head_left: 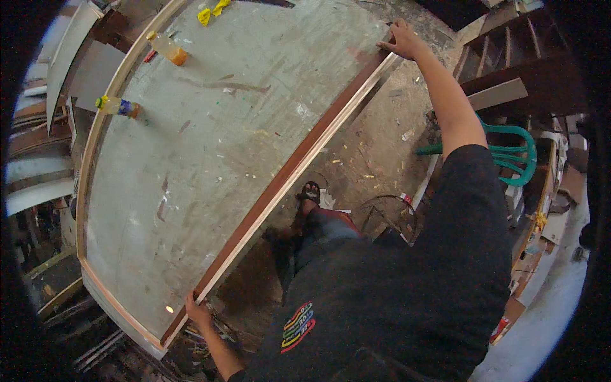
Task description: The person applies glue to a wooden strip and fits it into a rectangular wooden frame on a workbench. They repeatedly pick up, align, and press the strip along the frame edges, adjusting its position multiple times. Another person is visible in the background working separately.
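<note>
A long, narrow wooden strip, brown on its face and pale along its edge, lies along the near edge of a large grey worktable. My left hand grips it close to its lower left end, with the thumb on top. At the strip's far right end, my right hand is closed over the table's corner, my arm stretched out. The undersides of both grips are hidden. The table's surface is scuffed and spotted with paint.
Two bottles with orange-brown liquid, one plain and one labelled, lie by the table's raised wooden rim. Yellow scraps are at the back. A green plastic chair stands right. Debris litters the floor; boards crowd the left.
</note>
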Action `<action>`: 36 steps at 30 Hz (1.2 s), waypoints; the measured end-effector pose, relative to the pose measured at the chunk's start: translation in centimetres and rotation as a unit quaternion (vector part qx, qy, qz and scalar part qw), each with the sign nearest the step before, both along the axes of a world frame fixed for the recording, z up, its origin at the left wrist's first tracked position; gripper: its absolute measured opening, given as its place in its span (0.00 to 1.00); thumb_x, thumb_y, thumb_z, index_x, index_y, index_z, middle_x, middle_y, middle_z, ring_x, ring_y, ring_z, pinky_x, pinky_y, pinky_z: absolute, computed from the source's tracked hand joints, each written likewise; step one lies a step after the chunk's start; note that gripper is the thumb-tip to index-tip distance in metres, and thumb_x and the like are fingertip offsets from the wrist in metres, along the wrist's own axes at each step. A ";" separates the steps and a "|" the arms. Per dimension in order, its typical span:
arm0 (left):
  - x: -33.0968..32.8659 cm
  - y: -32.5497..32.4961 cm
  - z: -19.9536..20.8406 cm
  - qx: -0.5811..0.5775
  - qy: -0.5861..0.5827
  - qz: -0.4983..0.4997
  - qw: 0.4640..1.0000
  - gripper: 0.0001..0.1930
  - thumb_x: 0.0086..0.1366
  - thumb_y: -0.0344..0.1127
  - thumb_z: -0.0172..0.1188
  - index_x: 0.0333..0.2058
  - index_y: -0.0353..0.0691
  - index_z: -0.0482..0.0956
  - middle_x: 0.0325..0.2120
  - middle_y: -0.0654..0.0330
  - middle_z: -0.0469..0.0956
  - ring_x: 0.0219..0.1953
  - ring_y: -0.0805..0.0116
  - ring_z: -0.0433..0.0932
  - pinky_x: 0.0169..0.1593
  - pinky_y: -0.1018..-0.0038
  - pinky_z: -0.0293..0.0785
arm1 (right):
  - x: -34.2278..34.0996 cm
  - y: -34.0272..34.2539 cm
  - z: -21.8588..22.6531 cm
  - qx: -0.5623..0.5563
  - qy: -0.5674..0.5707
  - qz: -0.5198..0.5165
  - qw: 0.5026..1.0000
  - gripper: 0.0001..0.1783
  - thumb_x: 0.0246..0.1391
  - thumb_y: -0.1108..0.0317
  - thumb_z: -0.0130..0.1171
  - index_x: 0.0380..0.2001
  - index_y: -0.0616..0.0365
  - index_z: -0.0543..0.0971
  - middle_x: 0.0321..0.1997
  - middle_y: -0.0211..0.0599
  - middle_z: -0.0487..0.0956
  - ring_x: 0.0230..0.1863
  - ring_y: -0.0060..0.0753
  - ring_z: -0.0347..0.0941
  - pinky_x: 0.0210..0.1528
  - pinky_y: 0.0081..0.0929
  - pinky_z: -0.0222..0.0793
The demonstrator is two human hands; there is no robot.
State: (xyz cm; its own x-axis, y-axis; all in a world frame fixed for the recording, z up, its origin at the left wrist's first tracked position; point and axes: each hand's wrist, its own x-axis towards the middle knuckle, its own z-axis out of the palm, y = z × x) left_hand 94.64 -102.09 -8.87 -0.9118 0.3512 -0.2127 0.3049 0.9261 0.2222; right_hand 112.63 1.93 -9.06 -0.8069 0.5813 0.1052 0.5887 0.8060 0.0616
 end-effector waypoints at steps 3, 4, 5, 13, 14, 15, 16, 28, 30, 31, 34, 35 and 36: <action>-0.1 0.6 0.5 0.004 -0.024 0.038 0.999 0.28 0.47 0.16 0.67 0.50 0.40 0.79 0.43 0.53 0.80 0.47 0.47 0.80 0.50 0.58 0.76 | -0.1 0.3 -2.2 -0.061 -0.105 -0.005 0.993 0.46 0.54 0.25 0.58 0.46 0.65 0.79 0.59 0.60 0.71 0.64 0.63 0.66 0.64 0.54 0.67; -0.1 0.8 0.7 -0.019 -0.021 0.032 0.999 0.27 0.47 0.17 0.67 0.50 0.40 0.79 0.43 0.53 0.80 0.47 0.47 0.80 0.50 0.58 0.76 | -0.2 0.2 -3.0 -0.072 -0.089 -0.002 0.993 0.45 0.54 0.25 0.58 0.45 0.65 0.79 0.58 0.59 0.71 0.65 0.62 0.65 0.65 0.53 0.67; -0.2 1.0 0.8 -0.038 -0.017 0.025 0.999 0.27 0.47 0.17 0.67 0.49 0.40 0.79 0.43 0.53 0.80 0.47 0.47 0.80 0.50 0.58 0.76 | -0.1 0.2 -3.4 -0.077 -0.078 -0.011 0.994 0.45 0.54 0.25 0.58 0.45 0.65 0.80 0.58 0.59 0.72 0.65 0.61 0.65 0.65 0.53 0.67; -0.6 1.8 0.9 -0.057 0.004 -0.005 0.998 0.29 0.45 0.21 0.73 0.50 0.40 0.80 0.44 0.53 0.79 0.48 0.47 0.80 0.51 0.59 0.76 | -2.3 -0.4 -4.0 -0.018 -0.220 -0.084 0.972 0.53 0.52 0.16 0.47 0.60 0.54 0.77 0.68 0.48 0.71 0.72 0.52 0.61 0.70 0.58 0.60; -0.4 1.7 1.0 -0.074 0.013 -0.007 0.997 0.29 0.46 0.21 0.73 0.50 0.40 0.80 0.45 0.53 0.79 0.48 0.47 0.80 0.51 0.59 0.76 | -2.5 -0.6 -3.6 0.008 -0.223 -0.079 0.972 0.53 0.52 0.16 0.47 0.59 0.54 0.77 0.67 0.48 0.71 0.72 0.51 0.61 0.68 0.58 0.63; -0.4 1.7 1.1 -0.091 0.022 -0.010 0.996 0.29 0.46 0.21 0.73 0.50 0.41 0.80 0.45 0.53 0.79 0.48 0.47 0.80 0.51 0.58 0.76 | -2.6 -1.0 -3.0 0.033 -0.221 -0.069 0.972 0.53 0.52 0.17 0.46 0.59 0.54 0.77 0.66 0.48 0.71 0.72 0.50 0.62 0.67 0.58 0.65; -0.3 1.7 1.2 -0.117 0.033 -0.012 0.993 0.28 0.46 0.21 0.73 0.50 0.41 0.80 0.45 0.53 0.79 0.48 0.47 0.80 0.51 0.58 0.76 | -2.6 -1.4 -2.4 0.054 -0.231 -0.063 0.969 0.52 0.53 0.17 0.45 0.58 0.54 0.77 0.66 0.48 0.72 0.73 0.49 0.62 0.65 0.58 0.67; 0.1 -1.5 -0.9 -0.080 0.003 0.007 0.997 0.36 0.47 0.28 0.74 0.58 0.40 0.74 0.55 0.46 0.74 0.61 0.41 0.71 0.62 0.49 0.67 | -1.8 -2.2 -2.3 -0.057 -0.235 -0.146 0.959 0.50 0.52 0.18 0.49 0.58 0.51 0.79 0.65 0.46 0.75 0.70 0.50 0.67 0.64 0.61 0.65; -0.3 -0.2 -0.4 -0.168 -0.023 0.010 0.985 0.41 0.47 0.32 0.76 0.62 0.40 0.70 0.63 0.46 0.70 0.68 0.43 0.65 0.69 0.45 0.58 | -1.3 -2.1 -3.0 -0.046 -0.193 -0.133 0.971 0.47 0.54 0.21 0.49 0.59 0.50 0.78 0.62 0.45 0.77 0.67 0.52 0.69 0.64 0.64 0.63; 0.0 1.1 0.3 -0.182 -0.045 0.046 0.981 0.48 0.47 0.41 0.79 0.66 0.40 0.65 0.71 0.46 0.61 0.74 0.45 0.55 0.74 0.40 0.45 | -1.0 -2.1 -3.4 -0.055 -0.165 -0.136 0.975 0.46 0.55 0.22 0.49 0.60 0.49 0.78 0.63 0.44 0.77 0.67 0.53 0.69 0.66 0.66 0.60; 0.0 9.4 2.1 -0.306 -0.054 0.114 0.944 0.55 0.45 0.47 0.81 0.70 0.39 0.61 0.72 0.46 0.57 0.75 0.44 0.53 0.74 0.40 0.46 | 0.3 -2.3 -4.8 -0.042 -0.106 -0.129 0.985 0.46 0.55 0.24 0.50 0.61 0.50 0.77 0.62 0.44 0.78 0.67 0.53 0.68 0.68 0.76 0.48; -0.4 13.2 2.9 -0.294 -0.091 0.113 0.945 0.58 0.44 0.50 0.82 0.70 0.38 0.60 0.72 0.45 0.57 0.74 0.43 0.54 0.74 0.43 0.47 | 0.6 -2.6 -5.3 -0.049 -0.035 -0.123 0.991 0.44 0.56 0.26 0.50 0.60 0.51 0.78 0.61 0.44 0.78 0.67 0.53 0.68 0.68 0.79 0.46; 0.1 17.9 3.1 -0.226 -0.076 0.091 0.967 0.58 0.44 0.50 0.82 0.71 0.38 0.60 0.72 0.45 0.58 0.74 0.43 0.54 0.75 0.45 0.48 | 0.9 -2.8 -5.8 -0.049 0.032 -0.119 0.991 0.42 0.57 0.28 0.50 0.59 0.52 0.78 0.60 0.44 0.78 0.67 0.53 0.67 0.68 0.81 0.44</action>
State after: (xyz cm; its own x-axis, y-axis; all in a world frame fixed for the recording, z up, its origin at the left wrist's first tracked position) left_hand 94.71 -84.14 -5.73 -0.8955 0.0275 -0.4443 0.1236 0.9742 -0.1889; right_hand 113.53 -0.82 -14.84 -0.6398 0.7638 0.0854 0.7624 0.6448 -0.0543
